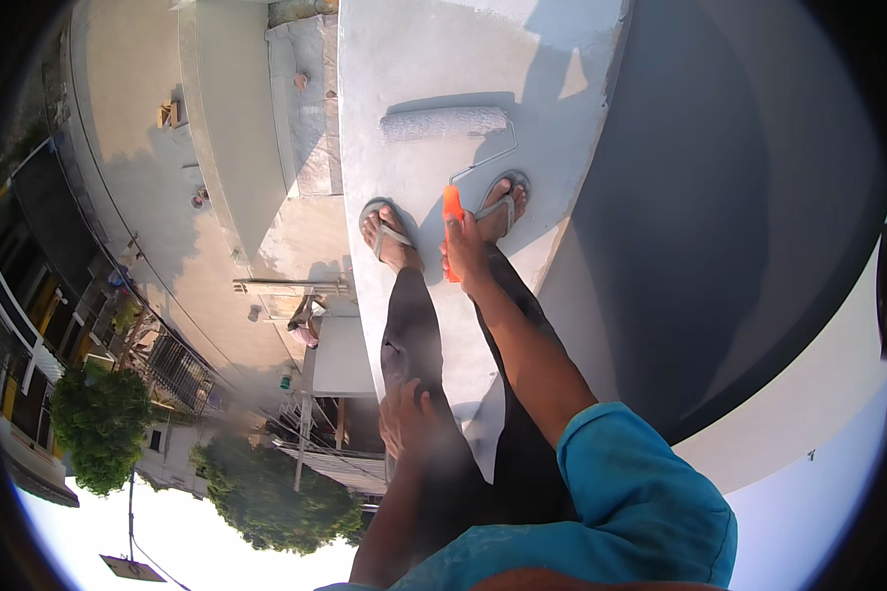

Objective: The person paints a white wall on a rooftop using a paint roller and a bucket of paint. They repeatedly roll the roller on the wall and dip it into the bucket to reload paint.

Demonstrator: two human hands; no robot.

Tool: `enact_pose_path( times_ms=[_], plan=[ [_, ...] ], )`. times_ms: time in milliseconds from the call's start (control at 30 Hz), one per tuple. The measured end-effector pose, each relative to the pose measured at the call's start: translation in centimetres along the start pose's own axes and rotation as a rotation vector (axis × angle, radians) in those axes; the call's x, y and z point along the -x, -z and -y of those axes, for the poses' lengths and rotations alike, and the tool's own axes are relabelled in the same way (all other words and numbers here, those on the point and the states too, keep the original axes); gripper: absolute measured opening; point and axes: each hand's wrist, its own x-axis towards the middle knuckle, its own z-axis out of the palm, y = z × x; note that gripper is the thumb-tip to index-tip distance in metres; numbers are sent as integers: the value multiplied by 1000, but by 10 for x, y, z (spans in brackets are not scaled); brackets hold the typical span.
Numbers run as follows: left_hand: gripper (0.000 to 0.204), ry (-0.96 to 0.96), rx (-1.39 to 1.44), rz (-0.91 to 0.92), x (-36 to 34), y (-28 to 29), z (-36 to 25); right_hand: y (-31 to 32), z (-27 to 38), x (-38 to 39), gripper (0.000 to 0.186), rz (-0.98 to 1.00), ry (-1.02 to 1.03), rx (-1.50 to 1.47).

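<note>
My right hand point(466, 254) is wrapped round the orange handle of a paint roller point(443, 123). A bent wire frame joins the handle to its long, pale, fluffy sleeve, which is on or just above the white ledge point(404, 59) ahead of my feet. My left hand point(404, 416) rests on my left leg at about the knee, fingers spread, with nothing in it. Both my feet, in grey flip-flops, stand on the ledge, one on each side of the roller handle.
A tall grey wall surface point(690, 197) lies right of the ledge. On the left the ledge's edge drops to lower roofs and ground, where a person point(306, 323) is seen small beside a pale block. Trees point(276, 492) and buildings stand farther left.
</note>
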Motion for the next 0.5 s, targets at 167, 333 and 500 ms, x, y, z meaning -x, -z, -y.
enact_pose_path(
  times_ms=[167,333,500],
  plan=[
    [33,36,39,46,-1,9,3,-33,74,-35,39,-103,46,138],
    [31,78,70,61,-1,10,6,-61,174,-90,39,-152,201,177],
    [31,89,108,97,0,9,5,-58,237,-112,36,-68,269,111]
  ],
)
